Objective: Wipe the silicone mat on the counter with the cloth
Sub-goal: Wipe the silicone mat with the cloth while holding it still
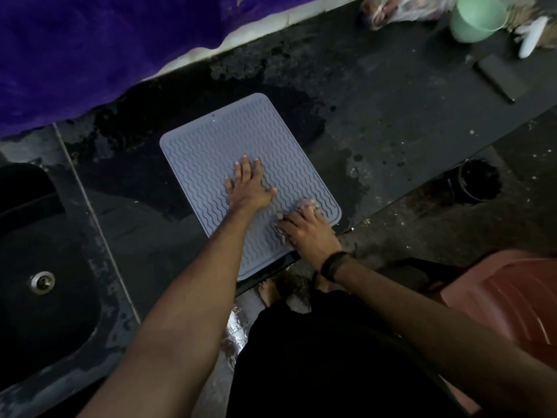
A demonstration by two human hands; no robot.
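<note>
Mat (211,152) sits on the dark worktop (376,116), long axis running from the near edge up and away toward the far-left corner. Right hand (307,233) has its grip curled down over the cloth (306,203), only pale bits poking out past the fingers, parked at the mat's near-right corner. Left hand (248,185) is flat, fingers spread, pinning the middle. So nearly all the unwiped ribbing lies up and left of the cloth, and I'd guess the strokes go that way.
</note>
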